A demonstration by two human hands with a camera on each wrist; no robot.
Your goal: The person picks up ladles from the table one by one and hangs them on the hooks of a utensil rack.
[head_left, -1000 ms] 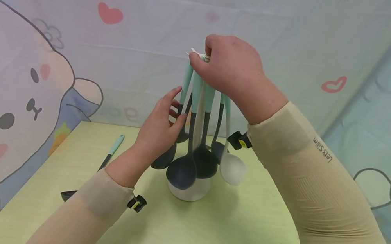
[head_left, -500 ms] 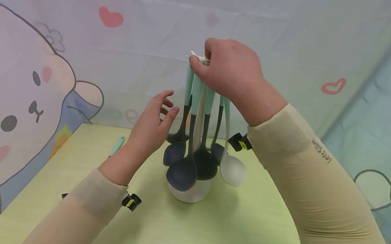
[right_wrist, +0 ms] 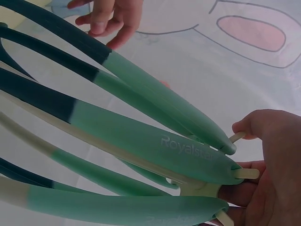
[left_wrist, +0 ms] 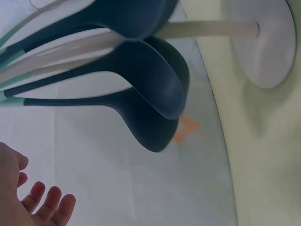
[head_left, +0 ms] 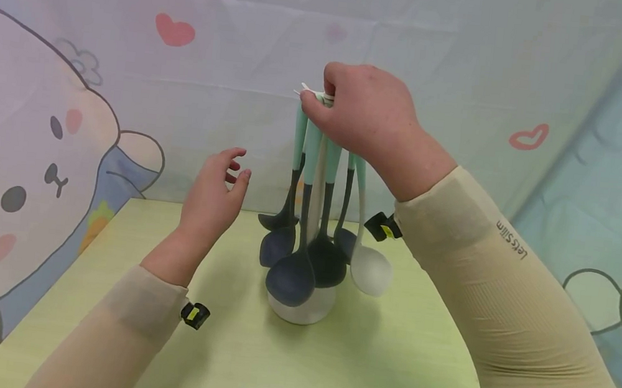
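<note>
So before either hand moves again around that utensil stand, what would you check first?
1. Right hand holds the top of the stand: ok.
2. Left hand free, fingers relaxed, clear of the utensils: ok.
3. Handles sit on their hooks: ok for those seen in the right wrist view; the rest cannot tell.
4. Stand base flat on the table: ok.
5. Dark ladles and white spoon hang straight: ok.
6. Whether any utensil is swinging: cannot tell.
</note>
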